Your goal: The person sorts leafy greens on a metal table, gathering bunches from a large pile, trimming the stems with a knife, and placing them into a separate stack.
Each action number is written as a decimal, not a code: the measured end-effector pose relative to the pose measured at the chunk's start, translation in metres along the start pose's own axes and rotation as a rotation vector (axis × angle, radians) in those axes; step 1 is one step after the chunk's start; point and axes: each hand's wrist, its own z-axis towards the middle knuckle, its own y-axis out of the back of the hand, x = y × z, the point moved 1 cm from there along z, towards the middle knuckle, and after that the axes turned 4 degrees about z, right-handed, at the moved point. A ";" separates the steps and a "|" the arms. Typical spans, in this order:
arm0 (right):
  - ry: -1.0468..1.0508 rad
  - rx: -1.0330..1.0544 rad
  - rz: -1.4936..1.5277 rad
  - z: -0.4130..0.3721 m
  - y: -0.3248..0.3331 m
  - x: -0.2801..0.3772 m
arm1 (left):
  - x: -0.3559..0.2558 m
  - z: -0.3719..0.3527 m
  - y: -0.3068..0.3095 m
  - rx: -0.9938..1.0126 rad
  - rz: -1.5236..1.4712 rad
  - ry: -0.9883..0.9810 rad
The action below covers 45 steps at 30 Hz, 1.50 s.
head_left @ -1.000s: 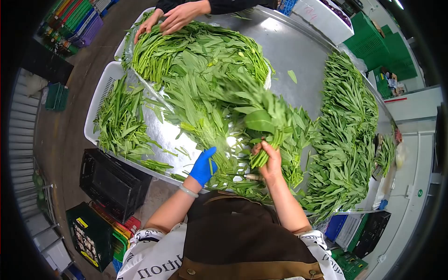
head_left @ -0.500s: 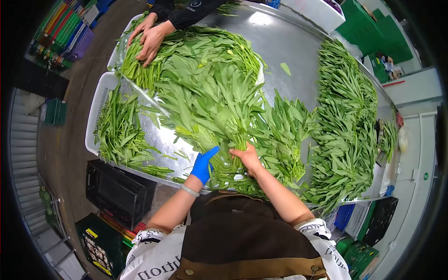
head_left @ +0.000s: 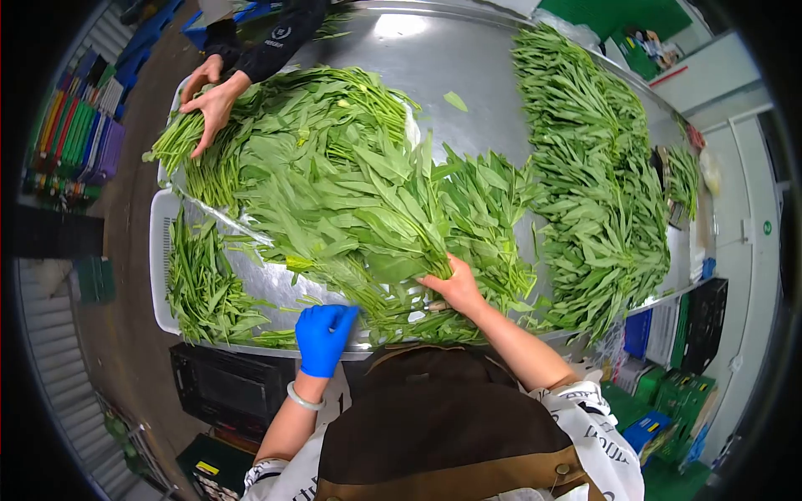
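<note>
My left hand (head_left: 324, 336), in a blue glove, is at the near edge of the metal table with its fingers curled together; what they pinch, if anything, is too small to name. My bare right hand (head_left: 456, 288) is closed round the stems of a bunch of leafy greens (head_left: 399, 221), whose leaves point away from me. More greens (head_left: 313, 125) are heaped beyond the bunch. A wooden-looking handle (head_left: 438, 306) lies just under my right hand, its other end hidden among stems.
Across the table (head_left: 468, 63), a co-worker's hands (head_left: 213, 100) are at the far-left greens. A thick row of greens (head_left: 589, 175) runs along the right. At the left stands a white basket (head_left: 159, 250); black crates (head_left: 225, 384) are below the edge.
My left hand has moved left and down, away from the stems, and its fingers have curled. My right hand still holds the bunch. The co-worker's hands have lifted and opened somewhat.
</note>
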 end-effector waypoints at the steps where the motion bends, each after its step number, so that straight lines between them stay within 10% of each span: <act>1: -0.004 0.011 0.006 -0.006 -0.001 0.000 | -0.020 -0.004 0.008 -0.151 0.093 -0.248; 7: 0.192 0.359 -0.654 -0.043 -0.043 0.049 | -0.116 0.000 0.035 -0.240 0.586 -1.109; 9: 0.391 0.417 -0.764 -0.058 -0.051 0.061 | -0.112 -0.002 0.036 -0.017 0.691 -0.975; 13: 0.029 0.649 -0.624 -0.076 -0.027 0.079 | -0.076 -0.013 0.046 0.107 0.536 -0.751; 15: 0.128 0.461 -0.427 -0.079 0.007 0.044 | -0.063 -0.013 0.071 0.011 0.283 -0.562; 17: 0.322 0.093 -0.870 -0.085 0.043 0.007 | -0.039 -0.007 0.091 0.189 0.028 -0.194; 23: 0.705 0.127 -1.199 -0.071 0.039 -0.064 | -0.033 0.001 0.075 0.474 -0.329 -0.003; 28: 0.505 0.193 -1.235 -0.072 0.042 -0.067 | -0.034 0.009 0.035 0.595 -0.857 0.340; 36: 0.201 0.102 -0.826 -0.118 0.061 0.006 | -0.019 0.015 0.000 0.600 -1.201 0.351; 45: 0.569 -0.013 -0.858 -0.104 0.009 0.042 | -0.036 0.019 -0.013 0.660 -1.100 0.361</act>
